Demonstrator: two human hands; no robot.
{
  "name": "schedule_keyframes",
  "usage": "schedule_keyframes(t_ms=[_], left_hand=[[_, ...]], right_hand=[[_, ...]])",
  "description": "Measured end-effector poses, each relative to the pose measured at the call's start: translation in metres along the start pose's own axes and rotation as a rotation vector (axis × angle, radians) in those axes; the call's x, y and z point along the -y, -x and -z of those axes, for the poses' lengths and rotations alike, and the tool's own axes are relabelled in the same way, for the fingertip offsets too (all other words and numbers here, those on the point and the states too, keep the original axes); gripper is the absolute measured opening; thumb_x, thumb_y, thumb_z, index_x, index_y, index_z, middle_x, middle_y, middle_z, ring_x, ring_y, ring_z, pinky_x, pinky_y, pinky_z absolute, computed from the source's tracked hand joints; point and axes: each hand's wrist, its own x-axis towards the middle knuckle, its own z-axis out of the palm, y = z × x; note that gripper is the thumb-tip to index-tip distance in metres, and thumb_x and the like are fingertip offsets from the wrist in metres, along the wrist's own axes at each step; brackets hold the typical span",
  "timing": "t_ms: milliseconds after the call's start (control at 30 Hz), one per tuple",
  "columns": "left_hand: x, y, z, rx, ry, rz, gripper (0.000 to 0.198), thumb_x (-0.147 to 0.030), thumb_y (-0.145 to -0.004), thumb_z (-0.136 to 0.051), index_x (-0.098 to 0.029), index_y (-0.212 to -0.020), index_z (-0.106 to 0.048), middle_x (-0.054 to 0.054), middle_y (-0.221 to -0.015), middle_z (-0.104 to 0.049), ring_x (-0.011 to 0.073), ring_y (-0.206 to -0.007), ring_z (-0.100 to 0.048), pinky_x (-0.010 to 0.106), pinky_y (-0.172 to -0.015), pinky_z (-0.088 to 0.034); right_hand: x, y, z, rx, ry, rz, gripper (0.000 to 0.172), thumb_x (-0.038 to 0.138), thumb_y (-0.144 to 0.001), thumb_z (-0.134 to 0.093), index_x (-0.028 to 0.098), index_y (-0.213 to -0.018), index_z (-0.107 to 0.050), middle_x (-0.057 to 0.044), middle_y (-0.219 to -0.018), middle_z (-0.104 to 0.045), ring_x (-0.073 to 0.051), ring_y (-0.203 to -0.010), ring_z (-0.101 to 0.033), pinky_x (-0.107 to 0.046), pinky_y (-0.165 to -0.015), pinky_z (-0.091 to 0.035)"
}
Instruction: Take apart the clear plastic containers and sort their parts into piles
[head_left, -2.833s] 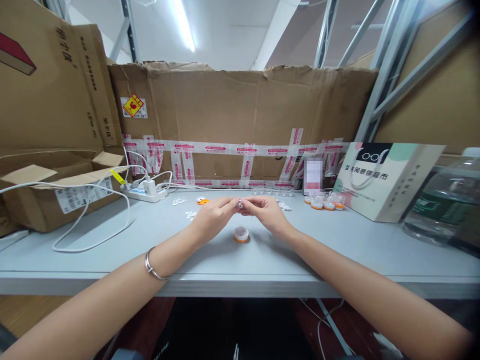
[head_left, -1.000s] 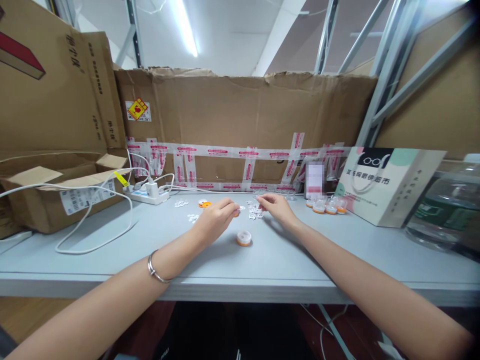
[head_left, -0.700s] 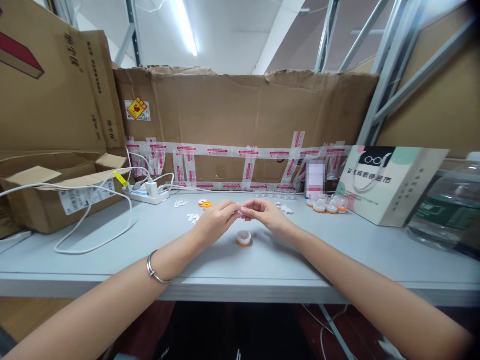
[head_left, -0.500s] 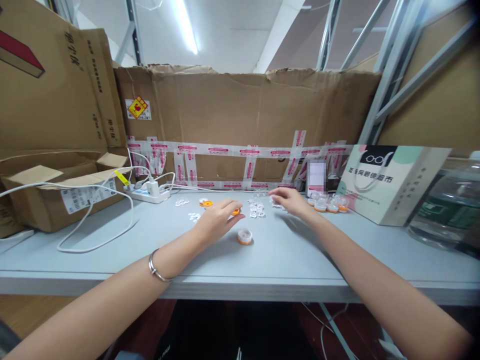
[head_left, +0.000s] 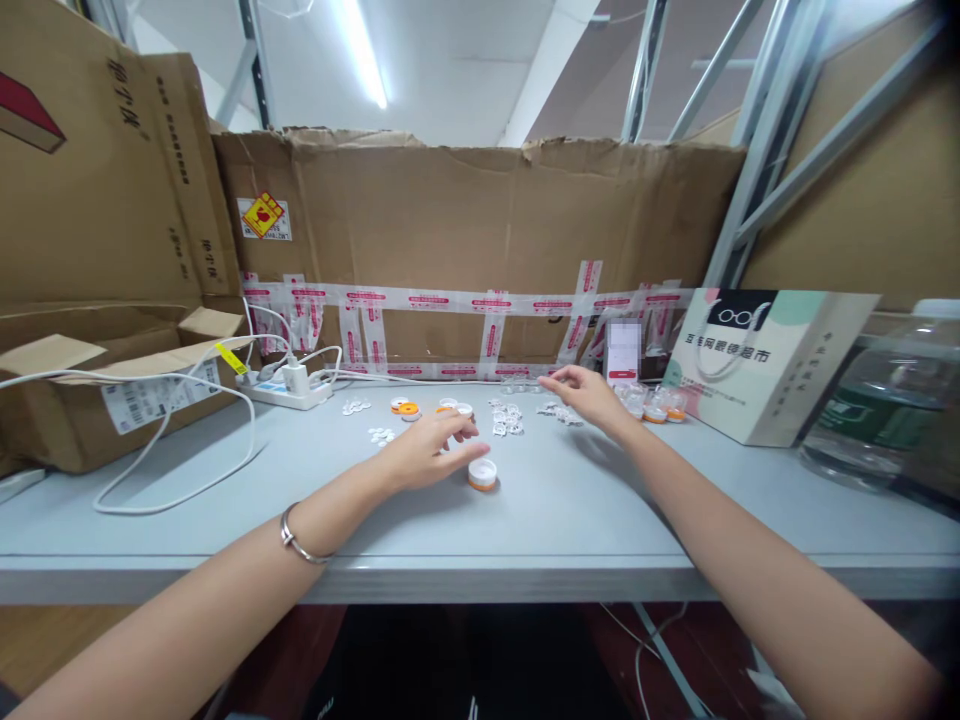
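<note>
Since half a second ago, the left hand (head_left: 429, 450) has let go of the small orange piece it pinched and has slid back toward the cap (head_left: 482, 473). That hand lies low on the table (head_left: 225, 480), thumb and fingers loosely apart with nothing between them, and the thumb tip is just beside the cap without clearly touching it. The cap stands upright, white on top with an orange base, just right of the left fingertips. Two more caps (head_left: 456, 407) sit just beyond those fingers, and an orange ring (head_left: 405, 408) lies farther left. The right hand (head_left: 590, 394) stays stretched far forward, palm down and fingers spread, over scattered clear bits (head_left: 561, 411); whether it touches them is unclear. A pile (head_left: 506, 419) of such bits lies between the hands. Orange-based caps (head_left: 660, 406) stand just right of the right hand, before a box (head_left: 765, 365).
</note>
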Motion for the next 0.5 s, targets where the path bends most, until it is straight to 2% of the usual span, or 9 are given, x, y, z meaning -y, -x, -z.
schedule_keyframes(t_ms=[100,200,300,500], left_hand=[[0.001,0.003,0.000,0.130,0.065,0.063,0.049,-0.058,-0.065,-0.062,-0.018,-0.093,-0.056,0.004,-0.092,-0.058,0.0176,-0.082,-0.052,0.027,-0.067,-0.042],[0.005,0.004,-0.005,0.177,0.089,0.100,0.053,-0.060,-0.057,-0.066,-0.017,-0.087,-0.056,0.003,-0.085,-0.058,0.0164,-0.076,-0.051,0.027,-0.064,-0.040],[0.008,0.002,-0.011,0.176,0.127,0.111,0.047,-0.057,-0.060,-0.065,-0.016,-0.081,-0.055,0.002,-0.079,-0.057,0.0146,-0.072,-0.050,0.025,-0.060,-0.038],[0.008,0.001,-0.014,0.181,0.167,0.103,0.037,-0.049,-0.066,-0.063,-0.015,-0.079,-0.057,0.000,-0.073,-0.055,0.0119,-0.065,-0.047,0.022,-0.055,-0.036]], right_hand=[[0.028,0.025,-0.014,0.402,-0.172,0.196,0.038,0.054,-0.068,-0.059,0.017,-0.077,-0.057,0.003,-0.059,-0.051,-0.010,-0.055,-0.045,-0.022,-0.051,-0.034],[0.045,0.048,-0.030,0.668,-0.171,0.312,0.041,0.049,-0.059,-0.069,0.018,-0.082,-0.057,0.004,-0.062,-0.048,-0.009,-0.056,-0.042,-0.020,-0.049,-0.032],[0.050,0.058,-0.040,0.768,-0.172,0.347,0.043,0.045,-0.052,-0.075,0.019,-0.081,-0.055,0.005,-0.066,-0.049,-0.009,-0.058,-0.042,-0.020,-0.048,-0.031],[0.047,0.058,-0.043,0.792,-0.223,0.330,0.036,0.043,-0.058,-0.072,0.018,-0.078,-0.056,0.003,-0.068,-0.051,-0.010,-0.060,-0.044,-0.020,-0.050,-0.032]])
